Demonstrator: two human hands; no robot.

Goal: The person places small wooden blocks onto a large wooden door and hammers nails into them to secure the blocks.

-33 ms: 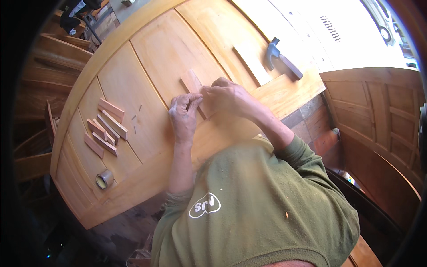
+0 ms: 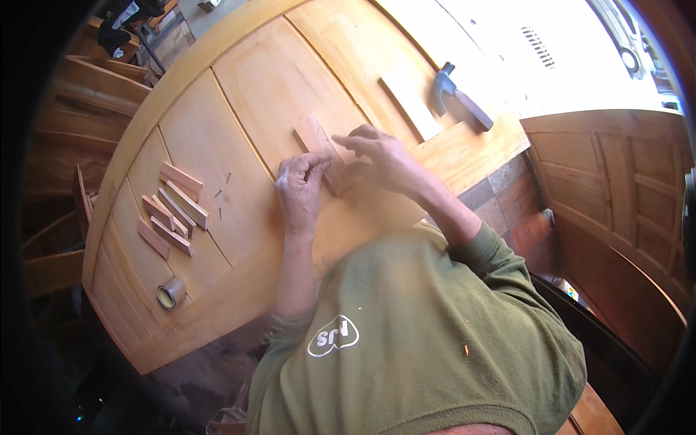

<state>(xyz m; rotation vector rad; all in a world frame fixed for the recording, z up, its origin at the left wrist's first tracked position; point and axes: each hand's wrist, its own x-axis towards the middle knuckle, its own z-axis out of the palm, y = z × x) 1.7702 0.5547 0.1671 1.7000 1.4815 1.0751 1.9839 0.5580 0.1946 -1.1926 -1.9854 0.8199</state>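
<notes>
A small flat wooden strip [image 2: 313, 134] lies across the wooden panel [image 2: 250, 87] in front of me. My left hand [image 2: 301, 181] rests at the strip's left edge, thumb and fingertips pinched together; whatever sits between them is too small to make out. Just right of it, my right hand [image 2: 380, 154] hovers over the strip with its fingers apart, holding nothing I can see. Several loose nails [image 2: 220, 193] lie on the panel to the left. Beyond my right hand rests a claw hammer [image 2: 464, 101], beside a wider wooden board [image 2: 409, 109].
Several short wooden pieces [image 2: 174, 206] are grouped on the panel's left part. An open round tin [image 2: 171, 293] stands near its lower left edge. A panelled wooden door [image 2: 609, 174] stands at the right, and more wooden furniture parts [image 2: 94, 105] are stacked at the far left.
My right hand has drawn slightly away from my left fingertips, and its fingers have spread. The left hand keeps its pinch in nearly the same place.
</notes>
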